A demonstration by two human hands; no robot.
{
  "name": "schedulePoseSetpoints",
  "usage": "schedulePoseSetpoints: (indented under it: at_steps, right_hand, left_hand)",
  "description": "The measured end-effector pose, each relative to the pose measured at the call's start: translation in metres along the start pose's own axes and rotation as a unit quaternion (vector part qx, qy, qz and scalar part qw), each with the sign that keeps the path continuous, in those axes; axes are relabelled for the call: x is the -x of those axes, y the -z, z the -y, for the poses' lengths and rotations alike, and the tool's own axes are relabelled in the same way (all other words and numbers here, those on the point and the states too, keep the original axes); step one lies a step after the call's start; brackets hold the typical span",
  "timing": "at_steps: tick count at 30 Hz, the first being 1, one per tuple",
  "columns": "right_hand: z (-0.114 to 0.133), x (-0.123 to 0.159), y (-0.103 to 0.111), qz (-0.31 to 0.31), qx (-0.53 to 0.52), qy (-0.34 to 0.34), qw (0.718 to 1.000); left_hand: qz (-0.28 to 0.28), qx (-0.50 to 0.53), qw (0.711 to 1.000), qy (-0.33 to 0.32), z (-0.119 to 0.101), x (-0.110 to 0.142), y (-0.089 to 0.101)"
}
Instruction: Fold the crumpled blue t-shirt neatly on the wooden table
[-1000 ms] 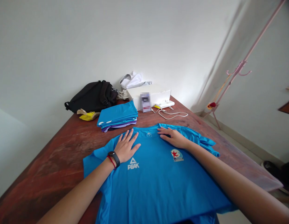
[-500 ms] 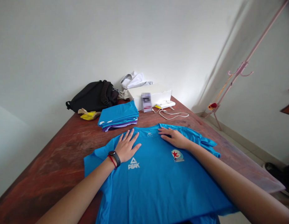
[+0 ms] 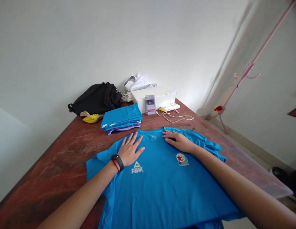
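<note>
A blue T-shirt (image 3: 159, 187) lies spread face up, its collar toward the wall and its lower hem toward me. It bears a white PEAK print and a round badge with a red star shape. My left hand (image 3: 129, 149) rests flat on it beside the collar, fingers spread, with a dark band and a red string at the wrist. On the other side of the collar, my right hand (image 3: 179, 141) lies palm down with its fingers stretched out. Neither hand holds anything. The shirt's sleeve on the right is wrinkled.
Behind the shirt sits a stack of folded clothes (image 3: 123, 117), blue over purple. A black backpack (image 3: 93, 98), a yellow packet (image 3: 91, 119), a white box (image 3: 152, 92) and a white cable (image 3: 176, 121) are farther back on the reddish wooden table (image 3: 54, 168). A pink stand (image 3: 243, 74) rises at right.
</note>
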State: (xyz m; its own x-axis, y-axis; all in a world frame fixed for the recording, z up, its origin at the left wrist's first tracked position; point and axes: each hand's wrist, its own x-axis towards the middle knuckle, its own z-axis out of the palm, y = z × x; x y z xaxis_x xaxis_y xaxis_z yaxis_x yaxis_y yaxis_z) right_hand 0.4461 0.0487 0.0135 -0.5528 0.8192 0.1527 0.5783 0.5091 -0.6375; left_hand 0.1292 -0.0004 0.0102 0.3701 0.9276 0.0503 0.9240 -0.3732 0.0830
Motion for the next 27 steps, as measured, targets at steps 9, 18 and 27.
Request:
schedulePoseSetpoints:
  at_steps: [9, 18, 27]
  right_hand:
    - [0.0012, -0.0001, 0.0004, -0.001, -0.001, 0.002, 1.000]
    - [0.0008, -0.0003, 0.0001, 0.000, -0.002, 0.003, 1.000]
    - [-0.0001, 0.0000, 0.0007, 0.005, 0.004, 0.001, 1.000]
  left_hand:
    - [-0.021, -0.003, 1.000, -0.009, 0.0025, -0.0002, -0.0045]
    - [-0.014, -0.005, 1.000, -0.008, 0.0020, -0.0001, -0.0039]
    - [-0.011, 0.002, 1.000, -0.007, 0.0002, 0.0007, -0.0004]
